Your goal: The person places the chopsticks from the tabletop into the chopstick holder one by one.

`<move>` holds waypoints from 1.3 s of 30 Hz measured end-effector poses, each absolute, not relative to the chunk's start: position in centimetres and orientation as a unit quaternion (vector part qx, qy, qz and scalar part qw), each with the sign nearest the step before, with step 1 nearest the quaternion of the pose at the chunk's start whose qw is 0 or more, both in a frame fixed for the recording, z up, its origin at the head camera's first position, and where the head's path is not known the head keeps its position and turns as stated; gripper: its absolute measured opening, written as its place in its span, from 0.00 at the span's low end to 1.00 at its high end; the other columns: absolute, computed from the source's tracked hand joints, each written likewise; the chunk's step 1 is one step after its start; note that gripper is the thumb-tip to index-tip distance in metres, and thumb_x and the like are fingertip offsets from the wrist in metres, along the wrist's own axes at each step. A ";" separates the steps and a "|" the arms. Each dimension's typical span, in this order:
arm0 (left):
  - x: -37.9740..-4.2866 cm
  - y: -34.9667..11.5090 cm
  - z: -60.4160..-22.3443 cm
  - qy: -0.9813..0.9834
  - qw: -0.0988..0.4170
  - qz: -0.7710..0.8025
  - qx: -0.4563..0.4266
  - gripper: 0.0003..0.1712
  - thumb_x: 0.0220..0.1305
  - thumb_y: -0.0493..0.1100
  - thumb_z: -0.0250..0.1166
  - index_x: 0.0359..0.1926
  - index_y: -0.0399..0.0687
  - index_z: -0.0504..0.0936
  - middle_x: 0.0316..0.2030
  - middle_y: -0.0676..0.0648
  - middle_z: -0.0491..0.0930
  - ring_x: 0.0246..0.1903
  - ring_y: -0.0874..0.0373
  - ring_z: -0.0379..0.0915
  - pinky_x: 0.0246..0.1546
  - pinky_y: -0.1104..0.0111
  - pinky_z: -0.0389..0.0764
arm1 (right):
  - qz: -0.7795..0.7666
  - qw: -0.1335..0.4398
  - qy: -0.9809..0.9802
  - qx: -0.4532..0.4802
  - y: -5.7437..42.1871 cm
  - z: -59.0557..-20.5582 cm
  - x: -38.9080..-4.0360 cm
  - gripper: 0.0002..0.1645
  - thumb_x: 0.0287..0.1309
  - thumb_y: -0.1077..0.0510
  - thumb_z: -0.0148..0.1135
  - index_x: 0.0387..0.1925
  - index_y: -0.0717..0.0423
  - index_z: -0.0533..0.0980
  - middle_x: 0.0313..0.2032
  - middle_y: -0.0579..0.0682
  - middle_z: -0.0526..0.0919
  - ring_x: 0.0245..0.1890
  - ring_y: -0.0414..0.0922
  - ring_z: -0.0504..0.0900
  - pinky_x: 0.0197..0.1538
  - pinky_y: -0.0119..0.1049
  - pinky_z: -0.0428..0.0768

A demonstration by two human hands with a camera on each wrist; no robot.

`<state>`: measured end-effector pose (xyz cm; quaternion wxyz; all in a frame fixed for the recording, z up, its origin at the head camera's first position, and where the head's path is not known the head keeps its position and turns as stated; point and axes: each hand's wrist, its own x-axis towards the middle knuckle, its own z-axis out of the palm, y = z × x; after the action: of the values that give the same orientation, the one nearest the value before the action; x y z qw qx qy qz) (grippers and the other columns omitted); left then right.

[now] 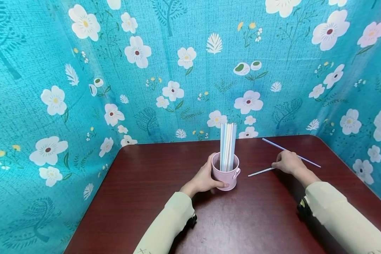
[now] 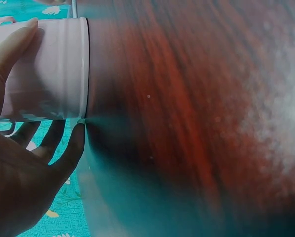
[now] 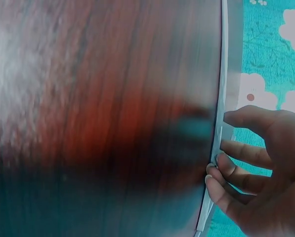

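Observation:
A small pink bucket (image 1: 223, 176) with a side handle stands upright on the table. My left hand (image 1: 202, 178) grips it from the left, thumb across the front; in the left wrist view the thumb and fingers (image 2: 72, 148) lie on opposite sides of it. Out of the bucket rises a bundle of thin pale blue and white sticks (image 1: 228, 146). To the right, my right hand (image 1: 288, 162) pinches a thin whitish stick (image 1: 260, 172) lying on the table. Its fingertips meet that stick (image 3: 221, 89) in the right wrist view. Behind this hand lies a light blue stick (image 1: 309, 161).
The dark reddish-brown table (image 1: 139, 197) has a glossy top. A turquoise flowered cloth (image 1: 177, 77) hangs behind it and along both sides, close to the table's edges.

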<state>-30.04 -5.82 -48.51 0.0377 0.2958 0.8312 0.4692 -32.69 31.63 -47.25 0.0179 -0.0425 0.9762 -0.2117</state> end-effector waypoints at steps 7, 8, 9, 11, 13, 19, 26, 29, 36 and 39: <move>-30.0 -5.8 -48.7 0.827 0.045 0.479 0.290 0.69 0.44 0.40 0.86 0.78 0.65 0.48 0.66 0.53 0.70 0.62 0.59 0.69 0.67 0.64 0.68 | -0.219 0.002 0.972 -0.088 30.3 -47.4 -32.4 0.10 0.53 0.58 0.73 0.25 0.60 0.80 0.21 0.49 0.79 0.25 0.47 0.74 0.29 0.40 0.72; -30.0 -5.8 -48.7 0.828 0.045 0.478 0.291 0.69 0.44 0.40 0.86 0.78 0.65 0.48 0.66 0.53 0.70 0.62 0.59 0.69 0.67 0.64 0.67 | -0.221 0.000 0.971 -0.091 30.1 -47.3 -32.4 0.10 0.53 0.59 0.73 0.25 0.60 0.79 0.21 0.48 0.78 0.25 0.46 0.74 0.29 0.40 0.72; -30.1 -5.8 -48.7 0.828 0.043 0.476 0.291 0.69 0.44 0.40 0.86 0.78 0.65 0.48 0.66 0.53 0.70 0.62 0.59 0.69 0.67 0.64 0.67 | -0.224 -0.003 0.970 -0.094 29.9 -47.3 -32.3 0.10 0.52 0.60 0.73 0.24 0.59 0.78 0.21 0.49 0.78 0.24 0.47 0.73 0.28 0.40 0.71; -30.1 -5.8 -48.7 0.829 0.042 0.474 0.292 0.69 0.44 0.39 0.86 0.78 0.65 0.48 0.66 0.53 0.70 0.62 0.60 0.69 0.67 0.64 0.67 | -0.227 -0.010 0.968 -0.102 29.7 -47.3 -32.2 0.11 0.51 0.61 0.74 0.24 0.59 0.76 0.21 0.49 0.76 0.25 0.47 0.73 0.29 0.40 0.70; -30.1 -5.9 -48.7 0.829 0.042 0.475 0.291 0.69 0.44 0.39 0.86 0.78 0.65 0.48 0.66 0.53 0.70 0.62 0.60 0.69 0.67 0.64 0.68 | -0.228 -0.019 0.967 -0.108 29.6 -47.3 -32.2 0.13 0.49 0.63 0.74 0.25 0.59 0.75 0.23 0.51 0.75 0.26 0.48 0.72 0.29 0.40 0.70; -30.0 -5.9 -48.6 0.826 0.042 0.481 0.292 0.69 0.44 0.39 0.86 0.78 0.65 0.48 0.66 0.53 0.70 0.62 0.60 0.69 0.67 0.64 0.68 | -0.222 -0.017 0.971 -0.087 29.6 -47.4 -32.8 0.20 0.45 0.64 0.75 0.36 0.70 0.74 0.28 0.58 0.76 0.30 0.53 0.74 0.34 0.46 0.75; -29.9 -5.8 -48.5 0.825 0.043 0.483 0.292 0.69 0.44 0.40 0.86 0.77 0.65 0.49 0.66 0.53 0.70 0.62 0.61 0.68 0.66 0.64 0.68 | -0.198 0.031 0.979 -0.034 29.3 -46.8 -33.1 0.15 0.56 0.63 0.69 0.31 0.70 0.72 0.25 0.61 0.76 0.26 0.53 0.77 0.31 0.44 0.78; -29.8 -5.8 -48.5 0.827 0.044 0.480 0.291 0.69 0.44 0.40 0.86 0.77 0.66 0.49 0.66 0.53 0.70 0.61 0.61 0.69 0.65 0.65 0.70 | -0.192 0.059 0.980 -0.017 29.3 -46.7 -33.4 0.14 0.61 0.62 0.64 0.24 0.66 0.73 0.20 0.57 0.78 0.21 0.49 0.78 0.27 0.40 0.77; -29.8 -5.8 -48.4 0.827 0.048 0.481 0.287 0.69 0.44 0.39 0.86 0.78 0.66 0.48 0.66 0.53 0.70 0.61 0.61 0.69 0.62 0.67 0.72 | -0.214 0.118 0.970 0.004 28.9 -46.1 -33.4 0.16 0.63 0.58 0.63 0.30 0.67 0.70 0.19 0.53 0.78 0.18 0.44 0.80 0.25 0.37 0.78; -29.8 -5.8 -48.4 0.829 0.047 0.479 0.286 0.69 0.44 0.39 0.86 0.78 0.66 0.48 0.66 0.53 0.70 0.61 0.61 0.69 0.62 0.66 0.72 | -0.229 0.133 0.964 0.004 28.7 -45.9 -33.4 0.17 0.63 0.59 0.64 0.34 0.70 0.68 0.18 0.53 0.77 0.18 0.45 0.79 0.24 0.37 0.79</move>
<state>-29.79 -5.85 -48.36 0.0475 0.2863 0.8287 0.4786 -33.36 28.72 -45.90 0.1335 0.0039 0.9642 -0.2290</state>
